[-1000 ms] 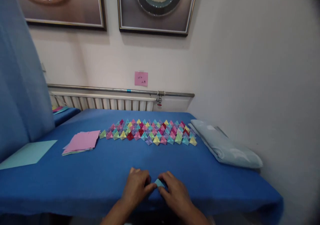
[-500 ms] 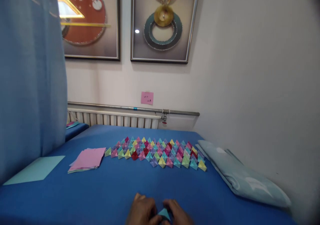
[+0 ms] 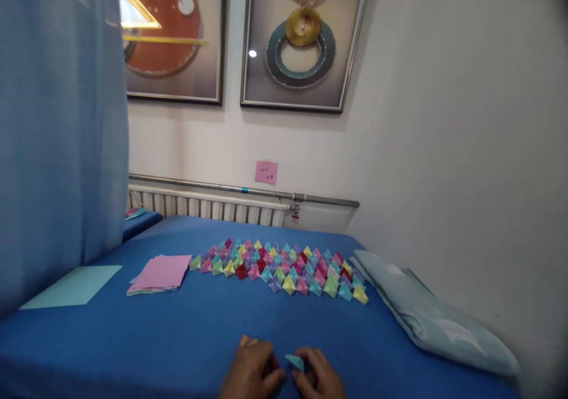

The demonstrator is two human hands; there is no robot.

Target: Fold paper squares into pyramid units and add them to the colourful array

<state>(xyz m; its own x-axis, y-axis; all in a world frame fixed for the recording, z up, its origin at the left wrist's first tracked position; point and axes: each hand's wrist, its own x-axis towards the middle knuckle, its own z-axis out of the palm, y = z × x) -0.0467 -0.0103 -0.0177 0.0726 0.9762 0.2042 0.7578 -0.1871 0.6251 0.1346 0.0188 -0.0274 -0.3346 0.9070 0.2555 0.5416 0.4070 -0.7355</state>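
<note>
At the bottom centre, my right hand (image 3: 320, 375) pinches a small folded light-blue paper piece (image 3: 294, 362) between thumb and fingers. Just left of it is my left hand (image 3: 254, 370), its fingers curled and its thumb apart from them, with nothing seen in it. A gap separates the left hand from the paper piece. Beyond both hands, rows of small folded paper shapes (image 3: 289, 285) in pink, blue, yellow, green, purple and red stand on the blue surface (image 3: 190, 340).
A stack of pink square sheets (image 3: 162, 273) lies left of the rows, with a larger pale-green sheet (image 3: 75, 286) farther left. A folded pale-blue blanket (image 3: 435, 316) lies at the right by the wall. A blue curtain (image 3: 62, 121) hangs at the left.
My left hand has come off the light-blue paper piece, which stays in my right hand and is now tilted. The view has shifted slightly.
</note>
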